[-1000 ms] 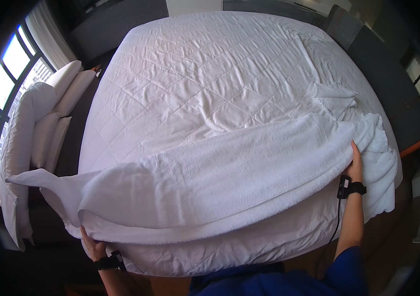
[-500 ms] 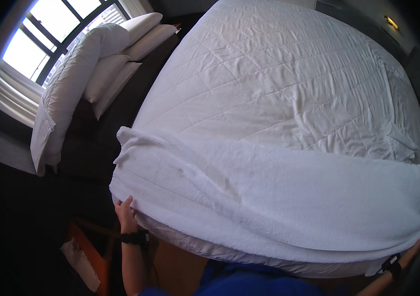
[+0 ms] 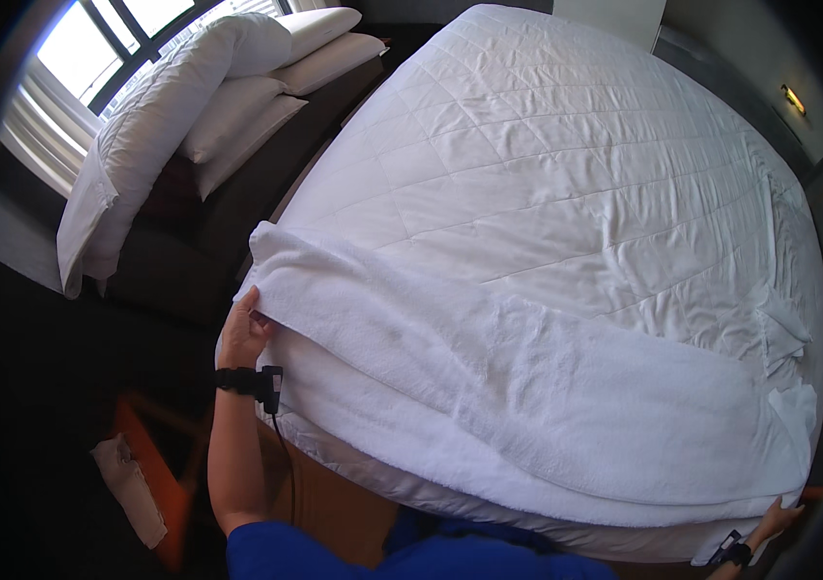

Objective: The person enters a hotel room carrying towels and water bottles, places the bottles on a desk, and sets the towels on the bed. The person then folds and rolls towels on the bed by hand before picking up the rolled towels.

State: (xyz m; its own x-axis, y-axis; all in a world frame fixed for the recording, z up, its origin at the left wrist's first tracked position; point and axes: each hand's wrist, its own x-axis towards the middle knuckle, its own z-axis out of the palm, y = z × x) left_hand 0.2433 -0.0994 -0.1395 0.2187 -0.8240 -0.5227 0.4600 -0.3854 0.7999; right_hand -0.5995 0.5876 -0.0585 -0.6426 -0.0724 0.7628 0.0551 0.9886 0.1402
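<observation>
A large white towel [image 3: 527, 387] with a fluffy nap lies in layers across the near end of the bed, rumpled along its middle. My left hand [image 3: 245, 332] is closed on the towel's upper layer at its left end, with the thumb on top, lifting that edge a little. At the near right corner my right hand [image 3: 777, 519] pinches the towel's edge; part of its fingers is hard to see. Beneath the towel is a bed with a white quilted mattress cover [image 3: 527, 164], wrinkled on the right side.
At the far left, a rolled white duvet [image 3: 160, 106] and several white pillows [image 3: 247, 121] rest on a dark seat by the window [image 3: 131, 43]. An orange-brown wooden piece [image 3: 155, 483] with a pale cloth [image 3: 131, 488] stands low at the left. A yellow lamp [image 3: 793, 100] is on the right wall.
My left hand has moved up and away from me, drawing the towel's upper layer back so a lower layer shows. The right hand has shifted nearer to me; the view has moved a little.
</observation>
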